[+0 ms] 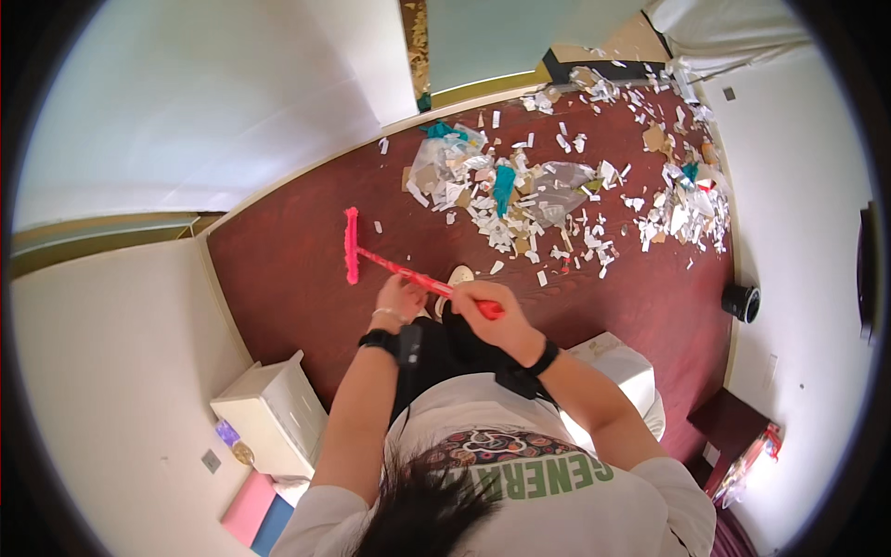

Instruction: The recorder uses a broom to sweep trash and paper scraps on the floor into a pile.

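Observation:
Both my hands grip the red handle of a broom point(390, 264) with pink bristles. My right hand point(491, 313) is closed round the handle near its top end, at the centre of the view. Further down the handle, my left hand point(401, 301) is wrapped round it, partly hidden behind it. The pink broom head point(351, 245) lies at left on the dark red floor point(299, 257). A small white scrap point(378, 227) is just right of the head. Beyond, a heap of paper scraps point(487, 188) holds clear plastic bags and a teal piece point(503, 189).
A second scrap heap point(689, 216) lies by the right wall, with loose bits spread towards the far doorway. A black bin point(740, 303) stands at that wall. A white cabinet point(268, 411) is at lower left, a dark wooden stand point(734, 425) at lower right.

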Available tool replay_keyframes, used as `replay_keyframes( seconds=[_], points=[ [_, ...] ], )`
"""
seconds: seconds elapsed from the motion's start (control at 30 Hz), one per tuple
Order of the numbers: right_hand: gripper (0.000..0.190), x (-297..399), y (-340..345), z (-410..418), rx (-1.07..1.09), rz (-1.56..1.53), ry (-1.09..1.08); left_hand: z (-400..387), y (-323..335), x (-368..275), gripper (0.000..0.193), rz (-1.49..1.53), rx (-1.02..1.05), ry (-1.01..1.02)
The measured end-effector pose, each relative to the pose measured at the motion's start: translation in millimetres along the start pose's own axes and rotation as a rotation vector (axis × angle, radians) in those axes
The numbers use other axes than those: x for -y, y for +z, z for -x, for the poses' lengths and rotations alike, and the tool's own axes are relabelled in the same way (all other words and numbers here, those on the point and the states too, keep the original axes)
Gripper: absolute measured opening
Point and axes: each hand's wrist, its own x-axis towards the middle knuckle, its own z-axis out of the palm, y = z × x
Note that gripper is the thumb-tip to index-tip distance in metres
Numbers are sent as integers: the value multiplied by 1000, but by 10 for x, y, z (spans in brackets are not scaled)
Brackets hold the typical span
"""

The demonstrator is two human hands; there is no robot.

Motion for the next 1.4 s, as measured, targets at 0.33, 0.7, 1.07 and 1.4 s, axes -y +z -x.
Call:
replay_keyframes(
  seconds=[0.33,0.7,1.07,1.4],
  points=[
    [4,1093,-415,96,131,431,-178,174,1096,764,9,-315,99,61],
    [7,444,-494,303,-21,-45,198,54,675,795,14,-145,-242,-68],
    [16,848,-782,-2,-209,232,-41,-228,1816,1172,10,-187,46,-55],
    [14,1535,-189,-291,-186,591,-195,282,2205,809,11,-287,361,-247]
  ],
)
